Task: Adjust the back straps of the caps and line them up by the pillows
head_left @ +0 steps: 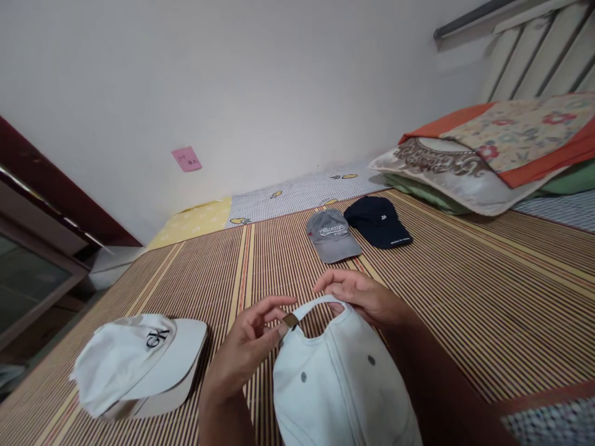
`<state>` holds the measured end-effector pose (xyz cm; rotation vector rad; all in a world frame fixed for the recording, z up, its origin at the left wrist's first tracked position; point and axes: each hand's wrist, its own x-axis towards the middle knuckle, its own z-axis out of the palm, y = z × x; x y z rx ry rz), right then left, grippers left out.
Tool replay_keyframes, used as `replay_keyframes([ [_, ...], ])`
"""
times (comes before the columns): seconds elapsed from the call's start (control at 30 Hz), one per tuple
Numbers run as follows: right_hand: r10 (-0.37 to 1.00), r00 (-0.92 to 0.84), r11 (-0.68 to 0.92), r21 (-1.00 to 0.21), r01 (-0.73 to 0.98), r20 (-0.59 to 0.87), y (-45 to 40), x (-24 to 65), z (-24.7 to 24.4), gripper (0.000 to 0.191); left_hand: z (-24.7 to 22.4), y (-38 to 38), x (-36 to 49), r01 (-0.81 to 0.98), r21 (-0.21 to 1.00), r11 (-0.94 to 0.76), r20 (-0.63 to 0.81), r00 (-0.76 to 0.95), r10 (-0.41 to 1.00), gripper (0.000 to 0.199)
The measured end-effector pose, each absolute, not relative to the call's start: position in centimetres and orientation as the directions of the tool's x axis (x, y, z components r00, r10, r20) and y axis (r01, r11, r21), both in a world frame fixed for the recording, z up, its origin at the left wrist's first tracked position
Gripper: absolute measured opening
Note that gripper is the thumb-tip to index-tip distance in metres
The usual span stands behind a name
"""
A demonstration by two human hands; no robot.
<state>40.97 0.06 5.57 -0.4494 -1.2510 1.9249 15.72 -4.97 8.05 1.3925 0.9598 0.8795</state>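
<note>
A pale, nearly white baseball cap [341, 378] is held up in front of me, its back opening and adjusting strap facing away from my body. My left hand [253, 337] pinches the strap by its brass-coloured buckle [290, 320], thumb beneath and fingers over. On the other side, my right hand [367, 297] grips the strap's right end at the cap's edge; part of its thumb is hidden. To the left lies a white cap [125, 353] with a black monogram, stacked over another brim. Further off, a grey cap [331, 234] touches a navy cap [377, 223].
A striped bamboo mat [214, 272] covers the bed. Folded bedding and a pillow [455, 170] lie at the back right beneath a radiator [539, 49]. A pink note [186, 159] is stuck on the white wall [242, 80].
</note>
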Motion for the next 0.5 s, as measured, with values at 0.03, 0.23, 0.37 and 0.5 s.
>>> replay_keyframes([
  [0.03,0.766,-0.633,-0.211,-0.886,-0.412,0.112,0.1,41.0,5.6,0.022,8.0,-5.0,15.7,0.054,0.998,0.010,-0.030,0.374,0.927,0.038],
  [0.23,0.795,-0.598,-0.190,-0.895,-0.404,0.101,0.2,40.9,5.3,0.022,7.6,-4.5,16.3,0.032,0.999,0.029,-0.039,0.387,0.921,0.035],
  [0.37,0.791,-0.599,-0.177,-0.892,-0.416,0.122,0.3,40.8,5.2,0.024,7.3,-4.1,16.8,-0.051,0.999,0.016,0.007,0.417,0.909,0.032],
  [0.5,0.801,-0.588,-0.175,-0.893,-0.414,0.116,0.2,40.7,5.4,0.025,6.8,-3.9,16.7,-0.084,0.996,0.014,0.022,0.412,0.911,0.033],
])
